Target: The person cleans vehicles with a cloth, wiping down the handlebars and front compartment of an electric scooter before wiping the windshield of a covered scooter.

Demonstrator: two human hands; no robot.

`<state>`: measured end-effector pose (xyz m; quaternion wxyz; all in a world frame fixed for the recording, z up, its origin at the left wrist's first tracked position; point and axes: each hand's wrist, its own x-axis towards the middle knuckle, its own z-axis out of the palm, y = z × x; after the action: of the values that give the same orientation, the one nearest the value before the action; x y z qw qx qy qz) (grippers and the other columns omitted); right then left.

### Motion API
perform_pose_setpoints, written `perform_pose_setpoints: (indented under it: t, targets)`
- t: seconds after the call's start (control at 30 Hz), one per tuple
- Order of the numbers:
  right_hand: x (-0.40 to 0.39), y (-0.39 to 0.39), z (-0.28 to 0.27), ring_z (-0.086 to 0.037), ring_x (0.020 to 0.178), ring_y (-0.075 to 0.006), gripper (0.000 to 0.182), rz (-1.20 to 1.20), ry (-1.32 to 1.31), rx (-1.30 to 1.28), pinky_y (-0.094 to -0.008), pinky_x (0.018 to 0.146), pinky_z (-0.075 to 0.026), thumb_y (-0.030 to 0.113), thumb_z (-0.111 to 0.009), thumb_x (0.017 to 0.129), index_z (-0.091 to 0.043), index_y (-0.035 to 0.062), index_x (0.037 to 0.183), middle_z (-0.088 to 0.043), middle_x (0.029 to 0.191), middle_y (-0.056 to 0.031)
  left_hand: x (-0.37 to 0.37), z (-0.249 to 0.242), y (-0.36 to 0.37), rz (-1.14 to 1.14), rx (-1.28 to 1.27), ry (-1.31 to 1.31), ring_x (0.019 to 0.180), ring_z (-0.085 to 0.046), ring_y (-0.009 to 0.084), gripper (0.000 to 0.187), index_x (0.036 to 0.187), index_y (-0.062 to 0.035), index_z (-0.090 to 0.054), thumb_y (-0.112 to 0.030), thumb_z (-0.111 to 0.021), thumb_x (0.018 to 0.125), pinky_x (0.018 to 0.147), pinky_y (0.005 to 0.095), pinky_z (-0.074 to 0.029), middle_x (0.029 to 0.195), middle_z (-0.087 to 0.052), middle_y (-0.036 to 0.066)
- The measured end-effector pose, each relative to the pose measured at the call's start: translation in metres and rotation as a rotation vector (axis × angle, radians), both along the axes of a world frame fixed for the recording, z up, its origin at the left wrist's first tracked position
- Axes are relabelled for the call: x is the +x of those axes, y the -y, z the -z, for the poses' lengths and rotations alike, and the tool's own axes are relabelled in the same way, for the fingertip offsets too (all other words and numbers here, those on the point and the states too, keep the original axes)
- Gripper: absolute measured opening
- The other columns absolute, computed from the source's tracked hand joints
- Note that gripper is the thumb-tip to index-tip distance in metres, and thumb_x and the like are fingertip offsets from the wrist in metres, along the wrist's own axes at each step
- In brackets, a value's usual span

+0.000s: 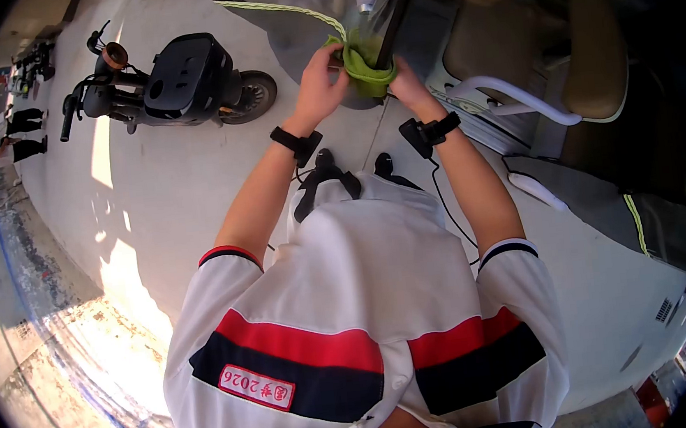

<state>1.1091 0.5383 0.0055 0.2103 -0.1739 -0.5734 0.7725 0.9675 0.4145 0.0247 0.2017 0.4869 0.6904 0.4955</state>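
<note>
Out in front of my body, both hands are at a bright green cloth (368, 65) that looks bunched up. My left hand (321, 86) grips its left side, with the fingers curled in at its edge. On the opposite side my right hand (411, 88) holds the cloth, its fingers partly hidden. A dark bar (401, 20) slants down to the cloth from above. Beside the bar is a transparent, glossy sheet. A yellow-green braided strip (282, 7) leads to the cloth from the upper left. What lies inside the cloth cannot be made out.
To the right is an open vehicle with a brown seat (487, 35) and a white armrest (517, 96). A black electric scooter (173, 82) stands on the concrete floor (182, 176) at left. Two people are in the far left background. Cables hang from my wrist straps.
</note>
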Motion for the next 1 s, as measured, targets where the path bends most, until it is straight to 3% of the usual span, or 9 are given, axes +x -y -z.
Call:
perform_pose_setpoints:
  t: [0.23,0.33,0.4,0.5,0.7,0.8,0.93,1.0]
  targets:
    - [-0.017,0.010,-0.003,-0.057,0.101,-0.0095,0.035,0.059,-0.145,-0.219,-0.0269,0.090,-0.046,0.025,-0.048,0.101,-0.058,0.0017,0.125,-0.063,0.116,-0.0018,-0.023,-0.005,-0.003,-0.070,0.072,-0.041,0.102,-0.064,0.0254,0.043,0.131,-0.0002,-0.047,0.001,-0.056,0.089,0.087,0.0341,-0.052,0.120,-0.060,0.017]
    - [-0.026,0.019,0.011,-0.053,0.122,-0.0167,0.045,0.048,-0.063,-0.206,-0.0341,0.106,-0.041,0.029,-0.046,0.103,-0.045,0.0039,0.140,-0.052,0.139,-0.0069,-0.032,-0.004,-0.008,-0.043,0.097,-0.045,0.111,-0.060,0.0295,0.048,0.136,-0.0006,-0.042,0.001,-0.055,0.090,0.093,0.0357,-0.049,0.129,-0.055,0.020]
    - [-0.026,0.029,0.009,-0.048,0.128,-0.0166,0.048,0.083,-0.026,-0.200,-0.0343,0.109,-0.038,0.032,-0.044,0.104,-0.042,0.0051,0.143,-0.048,0.143,-0.0057,-0.033,0.001,-0.013,-0.011,0.124,-0.052,0.121,-0.055,0.0346,0.053,0.140,-0.0005,-0.037,-0.001,-0.052,0.090,0.101,0.0383,-0.045,0.134,-0.051,0.022]
    - [-0.028,0.049,-0.008,-0.043,0.133,-0.0166,0.051,0.162,0.004,-0.280,-0.0347,0.112,-0.034,0.034,-0.043,0.104,-0.039,0.0064,0.146,-0.043,0.148,-0.0046,-0.027,0.009,-0.016,0.135,0.053,0.311,0.135,-0.042,0.0350,0.059,0.149,-0.0012,-0.026,-0.007,-0.047,0.095,0.111,0.0373,-0.033,0.144,-0.042,0.025]
    - [-0.025,0.068,0.007,-0.045,0.129,-0.0156,0.056,0.351,0.027,-0.197,-0.0319,0.109,-0.034,0.036,-0.048,0.101,-0.037,0.0049,0.147,-0.045,0.144,-0.0053,-0.016,0.004,-0.002,0.420,0.013,0.279,0.142,-0.032,0.0306,0.064,0.153,-0.0027,-0.016,-0.010,-0.045,0.096,0.115,0.0351,-0.026,0.150,-0.035,0.025]
    - [-0.027,0.084,0.003,-0.047,0.124,-0.0145,0.055,0.445,0.051,-0.207,-0.0303,0.105,-0.037,0.032,-0.055,0.099,-0.040,0.0031,0.144,-0.048,0.140,-0.0049,-0.014,-0.001,0.015,0.498,0.052,0.186,0.141,-0.035,0.0267,0.063,0.153,-0.0038,-0.020,-0.005,-0.043,0.095,0.114,0.0347,-0.027,0.152,-0.036,0.019]
    - [-0.035,0.101,0.016,-0.052,0.116,-0.0140,0.046,0.529,0.009,-0.147,-0.0302,0.097,-0.044,0.022,-0.061,0.096,-0.047,0.0024,0.135,-0.053,0.132,-0.0043,-0.017,-0.014,0.033,0.435,0.087,0.078,0.128,-0.047,0.0385,0.064,0.146,-0.0037,-0.034,-0.007,-0.055,0.086,0.107,0.0392,-0.039,0.140,-0.047,0.024]
    - [-0.042,0.107,0.026,-0.055,0.111,-0.0142,0.040,0.542,0.088,0.123,-0.0308,0.093,-0.046,0.017,-0.061,0.095,-0.050,0.0023,0.130,-0.057,0.126,-0.0055,-0.019,-0.023,0.040,0.407,0.173,0.017,0.121,-0.052,0.0414,0.064,0.142,-0.0042,-0.040,-0.007,-0.059,0.081,0.101,0.0409,-0.044,0.133,-0.052,0.024]
